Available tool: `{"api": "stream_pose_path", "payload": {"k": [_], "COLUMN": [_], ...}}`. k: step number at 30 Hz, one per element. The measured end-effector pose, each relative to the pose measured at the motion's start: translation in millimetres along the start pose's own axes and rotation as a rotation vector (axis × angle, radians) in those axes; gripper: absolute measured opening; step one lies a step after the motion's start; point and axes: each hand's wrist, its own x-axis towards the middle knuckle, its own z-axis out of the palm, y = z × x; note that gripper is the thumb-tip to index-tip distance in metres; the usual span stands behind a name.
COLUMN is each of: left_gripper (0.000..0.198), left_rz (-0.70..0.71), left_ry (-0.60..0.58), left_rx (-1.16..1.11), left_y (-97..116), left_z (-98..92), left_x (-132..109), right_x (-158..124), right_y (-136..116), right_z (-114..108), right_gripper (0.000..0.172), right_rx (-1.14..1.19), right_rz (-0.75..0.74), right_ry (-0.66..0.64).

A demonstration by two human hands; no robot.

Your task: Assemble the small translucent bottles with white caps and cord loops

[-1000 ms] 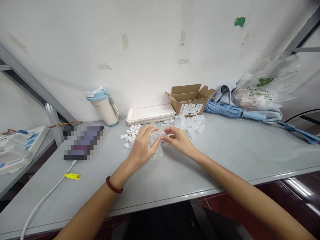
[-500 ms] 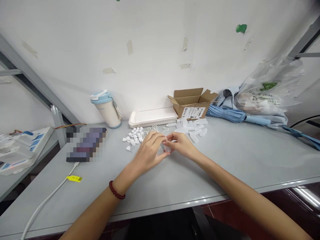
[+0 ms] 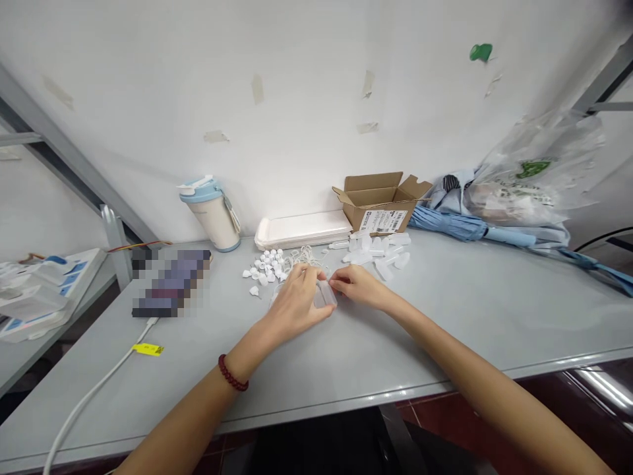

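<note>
At table [image 3: 445, 316] centre, left hand [image 3: 295, 305] & right hand [image 3: 360, 287] hardly moved, grips still clenching clear vial [image 3: 325, 295].

There's the tube [image 3: 326, 295]: small, short, clear plastic, pale and see-through against the grey. It lies roughly level, running left to right, mid-table and a little toward the far side. The left hand [image 3: 297, 305] curls over its left part, and the right hand [image 3: 360, 287] pinches its right end.

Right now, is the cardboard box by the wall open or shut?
Open: the cardboard box has its flaps folded outward, exposing its inside walls; what it holds cannot be told.
</note>
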Motion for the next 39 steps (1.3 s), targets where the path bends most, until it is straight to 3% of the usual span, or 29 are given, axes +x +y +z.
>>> {"api": "stream_pose_path", "payload": {"k": [19,27,30,33,37,39], "left_gripper": [0.032,0.039,0.038,0.023,0.014,0.015], "left_rz": [0.036,0.046,0.019,-0.063,-0.109,-0.077], "left_ry": [-0.066,-0.121,-0.069,0.045,0.143,0.137], "left_rx": [-0.004,-0.030,-0.059,-0.034,0.021,0.049], "left_y": [-5,-8,-14,-23,-36,-39], "left_z": [2.5,-4.7,-11.9,-19.6,-24.0,-23.8], "left_x": [-2,-1,1,4,10,14], "right_x": [3,3,5,7,13,15], "right_y": [9,8,8,12,24,31], "right_z": [5,-1,-5,-11,-19,-25], "right_gripper": [0.017,0.017,0.018,0.017,0.026,0.038], "right_rx": [-0.088,-0.085,-0.099,-0.150,-0.427,-0.562], "right_rz": [-0.048,-0.034,-0.021,-0.010,-0.022,-0.039], "right_ry": [0.010,-0.003,0.030,0.119,0.309,0.335]}}
